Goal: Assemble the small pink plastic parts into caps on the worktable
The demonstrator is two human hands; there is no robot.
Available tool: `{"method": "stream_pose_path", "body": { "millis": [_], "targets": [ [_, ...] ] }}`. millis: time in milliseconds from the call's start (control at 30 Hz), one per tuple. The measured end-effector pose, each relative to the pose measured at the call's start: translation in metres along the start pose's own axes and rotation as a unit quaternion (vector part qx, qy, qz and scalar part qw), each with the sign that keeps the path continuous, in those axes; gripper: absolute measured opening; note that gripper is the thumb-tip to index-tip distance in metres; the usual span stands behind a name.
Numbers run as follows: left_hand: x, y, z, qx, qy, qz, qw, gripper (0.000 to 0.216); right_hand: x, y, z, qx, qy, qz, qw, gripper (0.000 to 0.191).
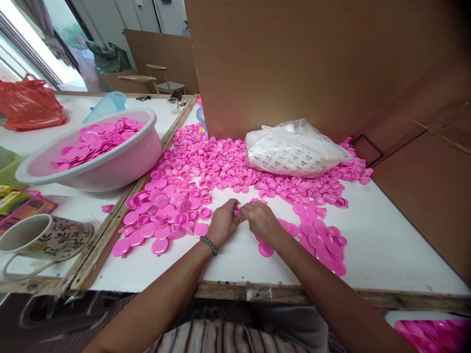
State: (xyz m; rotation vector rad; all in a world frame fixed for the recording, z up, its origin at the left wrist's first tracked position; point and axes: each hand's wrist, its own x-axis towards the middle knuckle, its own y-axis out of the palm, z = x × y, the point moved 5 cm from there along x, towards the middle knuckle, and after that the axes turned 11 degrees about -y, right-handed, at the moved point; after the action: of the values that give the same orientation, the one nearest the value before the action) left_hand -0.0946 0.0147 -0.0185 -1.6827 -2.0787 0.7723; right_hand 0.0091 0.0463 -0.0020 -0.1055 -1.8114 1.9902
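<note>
My left hand (225,221) and my right hand (260,219) meet over the middle of the white table (235,260). Between their closed fingers is a small pink plastic piece (238,212), mostly hidden by the fingertips. To the left of my hands lies a loose heap of flat, round pink plastic pieces (162,202). More round pink discs (315,240) lie beside and under my right forearm. Small pink cup-shaped pieces (224,162) spread in a wide bank behind my hands.
A clear plastic bag of printed labels (290,154) rests on the pink pieces. At left stand a large basin (110,176) of pink discs, a floral mug (62,240) and a red bag (31,105). Tall cardboard (294,63) walls the back. Another tub (393,317) sits at lower right.
</note>
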Motion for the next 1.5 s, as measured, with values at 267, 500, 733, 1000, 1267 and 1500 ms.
{"method": "stream_pose_path", "body": {
  "millis": [267,500,733,1000,1267,1500],
  "targets": [
    [-0.001,-0.01,0.001,-0.032,0.009,0.028,0.999,0.025,-0.013,0.006,-0.021,0.446,0.229,-0.112,0.858,0.019],
    [0.002,-0.007,0.01,-0.157,-0.178,0.11,0.965,0.033,-0.018,0.004,-0.022,0.49,0.198,-0.09,0.844,0.036],
    [0.002,-0.004,0.009,-0.248,-0.246,0.138,0.927,0.036,-0.017,-0.003,-0.016,0.267,0.067,-0.014,0.961,0.021],
    [0.002,0.003,0.015,-0.271,-0.257,0.139,0.917,0.036,-0.017,-0.004,-0.015,0.197,0.049,-0.04,0.978,0.018],
    [0.0,-0.002,0.012,-0.272,-0.204,0.123,0.932,0.032,-0.02,-0.003,-0.017,0.294,0.078,-0.069,0.95,0.033],
    [0.003,0.0,0.009,-0.321,-0.188,0.147,0.917,0.04,-0.021,-0.008,-0.021,0.269,0.11,-0.06,0.955,0.038]
  ]
}}
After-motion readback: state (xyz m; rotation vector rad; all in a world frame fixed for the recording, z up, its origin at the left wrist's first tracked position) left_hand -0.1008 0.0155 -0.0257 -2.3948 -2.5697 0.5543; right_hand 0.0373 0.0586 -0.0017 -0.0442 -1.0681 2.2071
